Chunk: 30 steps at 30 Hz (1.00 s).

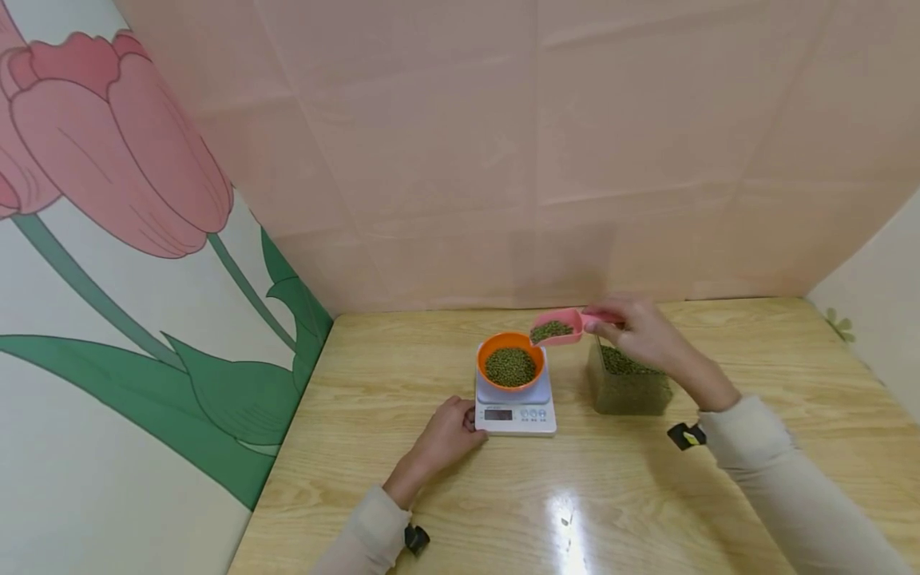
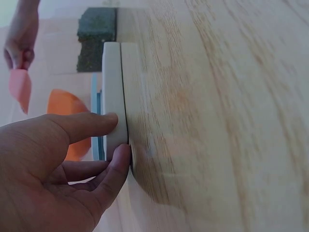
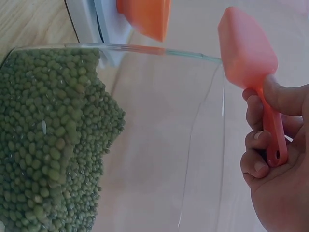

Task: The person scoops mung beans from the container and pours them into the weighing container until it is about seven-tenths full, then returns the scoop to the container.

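Note:
My right hand [image 1: 640,329] grips the handle of a pink scoop [image 3: 246,48], which carries green mung beans. The scoop's tip is over the right rim of an orange bowl [image 1: 512,385] that holds more beans. The bowl stands on a white kitchen scale [image 1: 515,430] with a small display; its digits are too faint to read. At the scale's front left corner my left hand [image 2: 63,169] holds on, thumb on the front edge and fingers curled at the side. Below the right hand stands a clear container [image 1: 632,401] of mung beans [image 3: 43,140].
The wooden table [image 1: 402,351] runs back to a pinkish cloth-covered wall [image 1: 446,200]. A wall painted with tulips [image 1: 122,144] borders the table on the left. Light glares off the tabletop near its front.

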Available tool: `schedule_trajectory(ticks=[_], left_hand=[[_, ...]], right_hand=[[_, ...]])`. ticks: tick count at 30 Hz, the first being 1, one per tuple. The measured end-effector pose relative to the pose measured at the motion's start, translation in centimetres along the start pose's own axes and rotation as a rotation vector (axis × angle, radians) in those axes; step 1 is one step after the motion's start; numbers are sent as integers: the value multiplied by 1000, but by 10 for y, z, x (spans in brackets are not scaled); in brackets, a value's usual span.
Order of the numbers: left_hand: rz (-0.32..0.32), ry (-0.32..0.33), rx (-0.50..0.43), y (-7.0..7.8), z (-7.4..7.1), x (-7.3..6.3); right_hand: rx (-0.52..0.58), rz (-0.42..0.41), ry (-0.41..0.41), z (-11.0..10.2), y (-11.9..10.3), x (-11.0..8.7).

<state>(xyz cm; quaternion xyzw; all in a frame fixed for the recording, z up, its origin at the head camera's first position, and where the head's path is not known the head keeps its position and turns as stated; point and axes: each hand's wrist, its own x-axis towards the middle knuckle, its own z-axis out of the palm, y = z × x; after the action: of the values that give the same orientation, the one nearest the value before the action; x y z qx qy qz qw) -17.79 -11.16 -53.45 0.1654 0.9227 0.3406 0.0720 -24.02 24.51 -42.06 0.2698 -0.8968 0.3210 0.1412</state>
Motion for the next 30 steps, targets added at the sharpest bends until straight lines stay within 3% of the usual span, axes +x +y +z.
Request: schedule_trajectory(ticks=[30], left_hand=[[1,2,4,1,-1,0]], right_hand=[[-81,-2,-103,18,-3,7]])
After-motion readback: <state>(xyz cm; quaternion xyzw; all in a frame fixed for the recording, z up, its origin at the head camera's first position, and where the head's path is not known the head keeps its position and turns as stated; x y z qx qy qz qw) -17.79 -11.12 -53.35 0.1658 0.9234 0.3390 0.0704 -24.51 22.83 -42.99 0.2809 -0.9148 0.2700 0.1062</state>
